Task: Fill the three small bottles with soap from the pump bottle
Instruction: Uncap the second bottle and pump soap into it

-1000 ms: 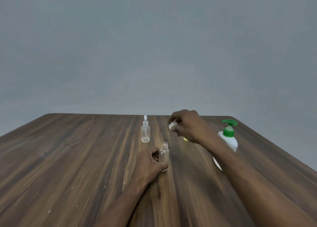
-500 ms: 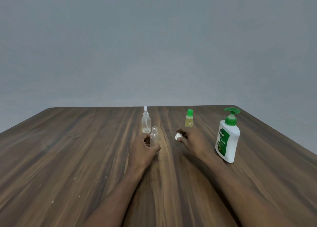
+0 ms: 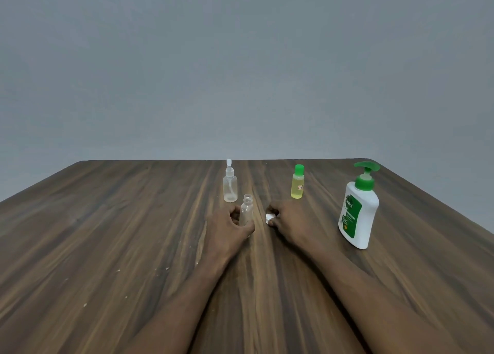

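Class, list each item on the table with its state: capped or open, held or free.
Spray bottle: upright, capped, free.
Clear bottle: upright, open, left hand grips it.
White cap: off, right hand pinches it.
Yellow bottle: upright, capped, free.
Pump bottle: upright, free.

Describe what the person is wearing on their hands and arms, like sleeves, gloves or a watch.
Nothing worn shows. The left hand and right hand are bare, with no gloves. Both forearms are uncovered to the picture's bottom edge, so no sleeve is in view. No watch or band shows at either wrist. The fingers are too small to check for rings.
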`<state>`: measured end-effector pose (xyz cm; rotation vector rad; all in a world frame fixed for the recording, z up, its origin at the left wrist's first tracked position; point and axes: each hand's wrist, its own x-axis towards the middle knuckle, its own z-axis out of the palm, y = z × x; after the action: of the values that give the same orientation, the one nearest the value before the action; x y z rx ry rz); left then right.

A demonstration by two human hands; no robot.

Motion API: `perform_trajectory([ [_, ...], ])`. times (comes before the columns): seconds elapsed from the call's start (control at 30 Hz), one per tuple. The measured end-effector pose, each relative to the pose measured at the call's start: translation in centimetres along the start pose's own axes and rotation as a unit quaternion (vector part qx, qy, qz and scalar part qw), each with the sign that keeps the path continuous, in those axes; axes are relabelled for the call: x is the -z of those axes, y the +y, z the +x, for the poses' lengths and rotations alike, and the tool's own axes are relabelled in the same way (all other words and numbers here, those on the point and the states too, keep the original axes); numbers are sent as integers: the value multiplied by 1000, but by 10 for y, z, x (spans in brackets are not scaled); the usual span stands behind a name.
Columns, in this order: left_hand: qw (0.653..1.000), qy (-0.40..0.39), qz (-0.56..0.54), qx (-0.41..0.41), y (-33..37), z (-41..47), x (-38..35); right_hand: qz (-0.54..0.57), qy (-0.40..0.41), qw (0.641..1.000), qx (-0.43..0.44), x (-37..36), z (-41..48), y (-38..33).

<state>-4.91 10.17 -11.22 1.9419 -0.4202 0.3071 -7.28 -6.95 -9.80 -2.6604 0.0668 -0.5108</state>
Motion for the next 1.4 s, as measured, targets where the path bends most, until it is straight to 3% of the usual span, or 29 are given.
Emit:
perform_trajectory([
  [0.3,998,-20,-59,13,-3,0,-1,29,44,999,2,1,-5,5],
  [0.53,991,-15,-131,-3,0,2,2,53,219,970,92,39,-49,-3],
  [0.63,979,-61,-195,24,2,0,5,-4,382,917,114,55,-80,-2],
  [0.7,968,-61,-240,40,3,0,5,8,466,884,40,72,-91,8],
  [0.77,962,-47,-262,51,3,1,5,79,453,884,-89,88,-90,22],
  [0.83,961,-38,-269,58,3,1,5,118,370,899,-204,95,-81,41],
  [0.9,964,-27,-259,61,4,2,6,141,294,909,-260,92,-73,55],
  [1.0,968,-3,-242,59,3,3,6,202,261,906,-264,73,-66,72],
  [1.13,965,4,-257,57,1,4,6,195,264,900,-286,60,-64,76],
  [1.4,961,-103,-256,-1,-1,3,1,208,249,926,-195,46,-66,33],
])
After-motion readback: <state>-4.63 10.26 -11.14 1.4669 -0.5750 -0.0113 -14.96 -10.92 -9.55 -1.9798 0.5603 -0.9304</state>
